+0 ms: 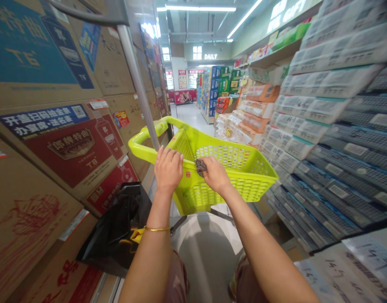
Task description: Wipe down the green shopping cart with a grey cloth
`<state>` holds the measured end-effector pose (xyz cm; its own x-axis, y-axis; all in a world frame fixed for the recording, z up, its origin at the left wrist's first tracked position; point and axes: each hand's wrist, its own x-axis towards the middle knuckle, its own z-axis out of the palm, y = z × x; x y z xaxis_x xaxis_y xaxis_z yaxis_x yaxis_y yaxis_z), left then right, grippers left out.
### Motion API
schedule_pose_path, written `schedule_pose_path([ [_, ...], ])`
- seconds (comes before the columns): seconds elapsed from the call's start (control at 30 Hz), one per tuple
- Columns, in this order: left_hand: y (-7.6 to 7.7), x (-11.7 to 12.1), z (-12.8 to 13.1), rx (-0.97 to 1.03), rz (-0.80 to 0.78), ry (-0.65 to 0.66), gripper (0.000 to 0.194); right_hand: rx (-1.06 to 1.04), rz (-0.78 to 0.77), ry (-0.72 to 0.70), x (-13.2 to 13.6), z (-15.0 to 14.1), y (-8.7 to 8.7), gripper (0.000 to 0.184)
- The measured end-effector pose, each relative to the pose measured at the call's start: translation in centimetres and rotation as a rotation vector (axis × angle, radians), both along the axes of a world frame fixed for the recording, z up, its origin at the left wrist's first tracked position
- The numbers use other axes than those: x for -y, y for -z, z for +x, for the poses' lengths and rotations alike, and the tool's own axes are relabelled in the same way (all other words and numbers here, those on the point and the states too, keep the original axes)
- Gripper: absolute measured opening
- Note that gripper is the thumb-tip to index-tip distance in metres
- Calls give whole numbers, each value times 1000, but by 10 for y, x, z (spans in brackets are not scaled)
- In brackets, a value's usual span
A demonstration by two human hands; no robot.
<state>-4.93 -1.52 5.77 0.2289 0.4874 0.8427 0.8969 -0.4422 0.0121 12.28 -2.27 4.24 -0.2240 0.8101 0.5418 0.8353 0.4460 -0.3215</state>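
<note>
Head view, down a shop aisle: lime-green perforated plastic shopping basket (231, 172) ahead, raised off the pale floor between stacked brown cardboard cartons (54, 139) on one side and shelves of wrapped white packs (322, 109) on the other. Left hand (167, 169) curled over the basket's near rim, fingers closed on it. Right hand (215, 173) pinching a small dark crumpled cloth (200, 166) against that rim. Black plastic bag (117, 227) low beside the left forearm.

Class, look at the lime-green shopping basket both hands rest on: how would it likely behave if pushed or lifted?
The basket looks empty with mesh plastic walls, so it is probably light for its size. Its thick moulded rim, under the left hand, suggests it stays stiff. The right hand presses a dark cloth on the rim; being light, it might tip easily.
</note>
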Motion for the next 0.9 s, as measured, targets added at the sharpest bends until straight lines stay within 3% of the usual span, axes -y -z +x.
schedule_pose_path([
  [0.3,3,-6,-4,2,-33,-8,30,-13,-30,6,-5,-1,-2,37],
  [0.63,6,-7,-3,32,-22,-12,30,-107,164,-60,-5,-56,-7,37],
  [0.9,4,-4,-6,46,-38,17,30,16,73,-19,-4,-40,-8,41],
])
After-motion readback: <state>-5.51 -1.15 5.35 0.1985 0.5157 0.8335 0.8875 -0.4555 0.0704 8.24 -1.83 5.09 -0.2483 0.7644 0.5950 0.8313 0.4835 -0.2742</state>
